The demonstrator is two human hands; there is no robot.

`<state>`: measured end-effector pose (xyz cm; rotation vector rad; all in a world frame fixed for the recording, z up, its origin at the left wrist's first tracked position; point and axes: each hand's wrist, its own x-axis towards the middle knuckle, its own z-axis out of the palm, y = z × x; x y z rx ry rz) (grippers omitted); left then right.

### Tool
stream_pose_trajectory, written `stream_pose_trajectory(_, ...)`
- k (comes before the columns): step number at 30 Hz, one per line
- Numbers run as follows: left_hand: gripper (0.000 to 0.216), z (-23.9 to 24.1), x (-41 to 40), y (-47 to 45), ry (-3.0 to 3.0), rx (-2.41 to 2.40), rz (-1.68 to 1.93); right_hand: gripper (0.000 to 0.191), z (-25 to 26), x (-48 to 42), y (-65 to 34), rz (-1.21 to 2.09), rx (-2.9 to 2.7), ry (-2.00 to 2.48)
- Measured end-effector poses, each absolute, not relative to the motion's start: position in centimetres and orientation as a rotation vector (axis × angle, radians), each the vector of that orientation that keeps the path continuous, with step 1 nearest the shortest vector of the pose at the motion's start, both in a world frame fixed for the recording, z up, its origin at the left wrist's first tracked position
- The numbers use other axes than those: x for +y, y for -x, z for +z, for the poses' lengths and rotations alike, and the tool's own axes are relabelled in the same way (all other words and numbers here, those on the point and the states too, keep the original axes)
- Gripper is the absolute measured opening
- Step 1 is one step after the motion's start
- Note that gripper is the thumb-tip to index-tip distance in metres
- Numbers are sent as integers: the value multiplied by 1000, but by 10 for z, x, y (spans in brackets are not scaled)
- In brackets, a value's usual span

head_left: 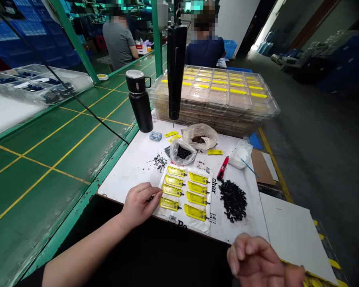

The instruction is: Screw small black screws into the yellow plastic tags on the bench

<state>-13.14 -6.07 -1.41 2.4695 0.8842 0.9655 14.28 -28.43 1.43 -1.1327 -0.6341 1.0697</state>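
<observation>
My left hand [141, 204] is at the left edge of a printed white sheet [210, 229], its fingers curled together. Something dark shows at its fingertips, too small to make out. Beside it, yellow translucent plastic parts [171, 190] lie in two columns on the sheet, each with a small black piece at its right end. My right hand [259, 259] is over the table's front right corner, palm turned up, fingers loosely bent and thumb apart, with nothing visible in it. Beyond it is a pile of small black plastic pieces [233, 200].
An electric screwdriver [176, 71] hangs above the table. Behind are a black flask [140, 103], bags of small parts [183, 152], a red utility knife [223, 167] and stacked clear trays [215, 95]. A green conveyor line [62, 147] runs along the left. Two people sit farther back.
</observation>
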Motion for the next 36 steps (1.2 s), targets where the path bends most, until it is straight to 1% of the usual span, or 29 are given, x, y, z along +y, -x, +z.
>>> stream_pose_trajectory(4,19,-2,-47,127,-2401,888,897,69,0,-280,-151,1007,-575,1209)
stream_pose_trajectory(6,20,7,-33,119,-2403,874,845,55,-3,-276,-160,908,-568,1307)
stream_pose_trajectory(8,21,19,-14,105,-2448,870,766,39,-1,-265,-169,818,-652,1519)
stream_pose_trajectory(9,21,25,-4,96,-2483,873,717,33,2,-256,-173,775,-737,1654)
stream_pose_trajectory(11,20,36,18,74,-2593,893,595,29,11,-232,-181,689,-998,1879)
stream_pose_trajectory(13,19,42,39,49,-2760,880,460,26,20,-201,-189,547,-1277,1945)
stream_pose_trajectory(17,15,38,71,13,-2842,838,387,18,29,-139,-201,319,-1628,1982)
stream_pose_trajectory(21,16,25,83,5,-2853,866,402,18,25,-89,-211,242,-1800,2196)
stream_pose_trajectory(25,20,18,84,13,-2825,876,396,21,22,-54,-213,251,-1913,2323)
stream_pose_trajectory(31,29,25,84,17,-2763,896,275,20,32,-26,-206,288,-2119,2444)
stream_pose_trajectory(36,30,28,83,15,-2748,873,201,21,36,-15,-203,301,-2247,2469)
